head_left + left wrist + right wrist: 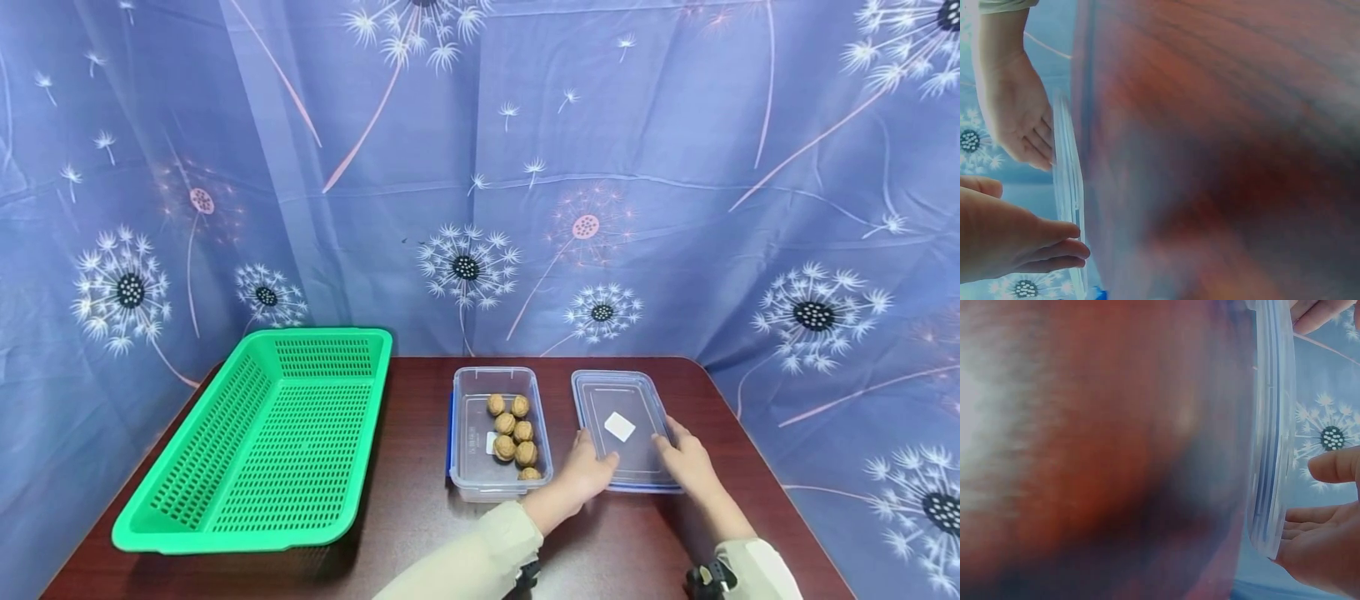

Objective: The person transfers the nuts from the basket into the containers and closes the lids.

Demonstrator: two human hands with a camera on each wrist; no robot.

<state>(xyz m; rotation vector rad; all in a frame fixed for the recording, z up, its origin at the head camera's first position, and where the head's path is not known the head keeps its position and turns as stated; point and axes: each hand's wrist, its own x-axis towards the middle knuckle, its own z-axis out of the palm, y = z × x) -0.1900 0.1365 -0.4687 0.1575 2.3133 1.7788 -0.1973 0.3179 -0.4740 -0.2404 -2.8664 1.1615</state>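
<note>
A clear plastic lid with a blue seal and a white square sticker is at the right of the table. My left hand touches its left edge, fingers extended and thumb held apart. On the opposite edge is my right hand, its thumb raised away from the lid in the right wrist view. There, straight fingers of the right hand meet the lid's rim. Seen side-on in the left wrist view, the lid passes between both hands. Whether it rests fully on the table cannot be told.
Left of the lid stands a clear plastic box with several walnuts inside. Something blue shows along its left side. A large green basket occupies the left of the dark red table. Behind hangs a blue dandelion curtain.
</note>
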